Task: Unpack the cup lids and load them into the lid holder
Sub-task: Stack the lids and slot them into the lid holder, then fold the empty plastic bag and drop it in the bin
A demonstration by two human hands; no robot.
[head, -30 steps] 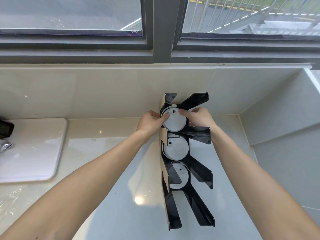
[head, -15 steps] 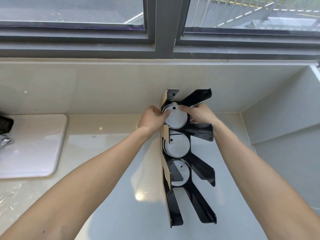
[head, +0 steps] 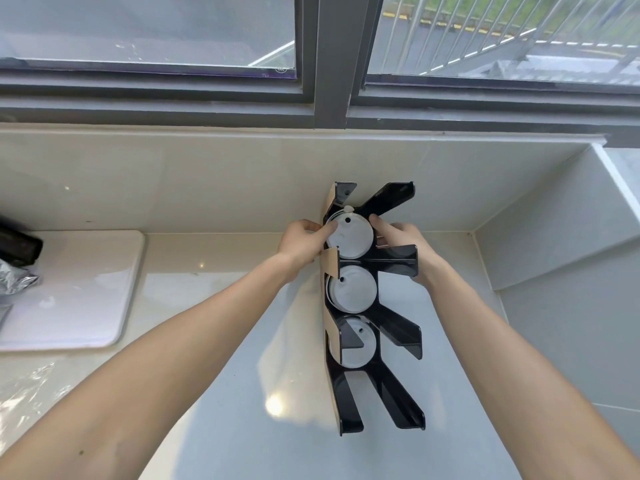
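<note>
Head view is showing the far stack of lids (head: 350, 236) sitting in the far slot of the black holder (head: 377, 344), which is standing on the desk (head: 214, 341) close to the far wall. Two more white stacks are filling the next slots, middle (head: 352, 289) and near (head: 356, 342); the nearest slot is looking empty. The left hand (head: 304, 242) is pinching the left rim of the far stack, thumb tip lying on the top lid. The right hand (head: 401, 240) is curling round the stack's right side, fingers partly hidden behind a black fin, so how tightly it is closing I cannot tell. A small tab at the far edge of the top lid is sticking up, so that lid probably is not seating flat. Pushing unevenly from one side could be tipping the stack or jamming it against the fins. Pressing hard could also be sliding the light holder across the glossy desk. At far left a white mat (head: 72, 289) is lying, with crumpled wrap (head: 17, 278) on its edge.
</note>
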